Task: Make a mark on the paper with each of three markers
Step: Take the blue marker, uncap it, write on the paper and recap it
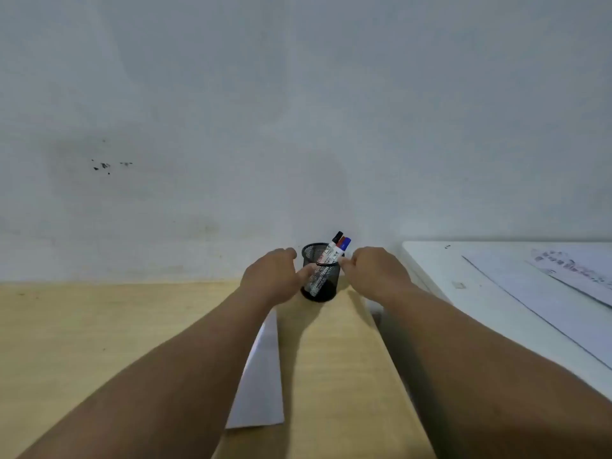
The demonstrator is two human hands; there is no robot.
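I see a pale wall (298, 111) behind a wooden desk (82, 342), with a white table (440, 270) just beside the desk's right edge carrying printed sheets (546, 293). My two bare forearms reach forward over the desk. The paper (261, 385) lies flat on the desk between them, partly under my left arm. Near the desk's far edge stands a black mesh cup (326, 286). My left hand (271, 276) is loosely curled, thumb touching the cup's left side. My right hand (374, 270) is curled too, fingertips at the cup's right rim; I cannot tell whether they pinch anything. Three markers (336, 251) lean in the cup, caps black, red and blue.
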